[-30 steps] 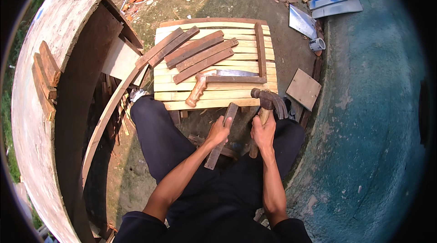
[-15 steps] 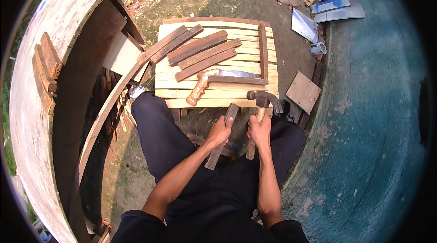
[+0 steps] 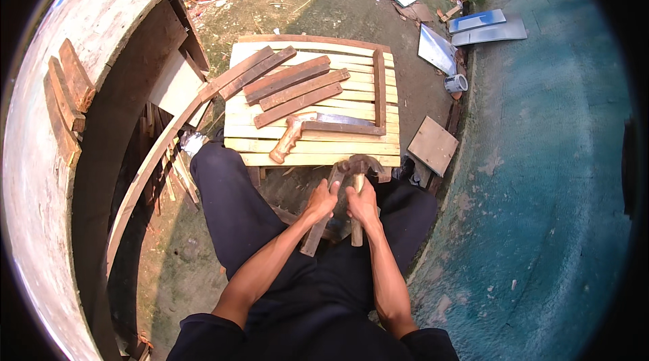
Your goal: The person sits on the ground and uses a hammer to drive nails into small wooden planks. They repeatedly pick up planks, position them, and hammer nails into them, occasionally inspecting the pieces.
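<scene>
My left hand [image 3: 323,199] grips a short wooden piece [image 3: 313,237], held slanted above my lap. In my right hand [image 3: 363,203] is a claw hammer [image 3: 357,231], gripped by its wooden handle with the dark head up. The hammer head is at the upper end of the wooden piece; whether they touch I cannot tell. Just beyond my hands stands a slatted bamboo table [image 3: 233,145]. On it lie a handsaw [image 3: 289,139] with a carved wooden grip, an L-shaped wooden frame [image 3: 380,94] by the saw blade, and several cut brown wood strips [image 3: 287,79].
A large wooden board [image 3: 40,205] rises on my left, with several wood pieces [image 3: 71,94] on top. A long curved plank [image 3: 145,185] leans beside it. To my right runs a blue-green wall [image 3: 527,192]. A paint can [image 3: 455,83] and a square board [image 3: 433,145] lie near it.
The hammer head has moved left and down to the upper end of the wooden piece. My right hand has come nearer my left. The whole view has shifted slightly.
</scene>
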A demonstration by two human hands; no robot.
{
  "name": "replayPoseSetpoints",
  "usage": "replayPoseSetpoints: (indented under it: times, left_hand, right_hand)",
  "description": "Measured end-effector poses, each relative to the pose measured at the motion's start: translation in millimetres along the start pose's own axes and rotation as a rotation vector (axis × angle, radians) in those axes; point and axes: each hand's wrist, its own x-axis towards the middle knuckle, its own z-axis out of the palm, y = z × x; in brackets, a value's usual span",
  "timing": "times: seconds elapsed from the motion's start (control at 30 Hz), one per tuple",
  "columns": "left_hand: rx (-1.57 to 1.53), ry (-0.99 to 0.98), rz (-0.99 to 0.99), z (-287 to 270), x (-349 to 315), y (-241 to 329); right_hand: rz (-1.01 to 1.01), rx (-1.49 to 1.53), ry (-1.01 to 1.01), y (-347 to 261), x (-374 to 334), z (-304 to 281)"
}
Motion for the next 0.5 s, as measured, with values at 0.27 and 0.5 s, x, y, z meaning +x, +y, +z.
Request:
replayPoseSetpoints:
  times: [0.27, 0.5]
  left_hand:
    - [-0.060, -0.080, -0.157, -10, 2, 2]
    - [-0.203, -0.195, -0.132, -53, -26, 17]
  right_hand:
    - [-0.073, 0.285, 0.018, 12, -24, -29]
    - [-0.207, 0.318, 0.131, 0, 9, -65]
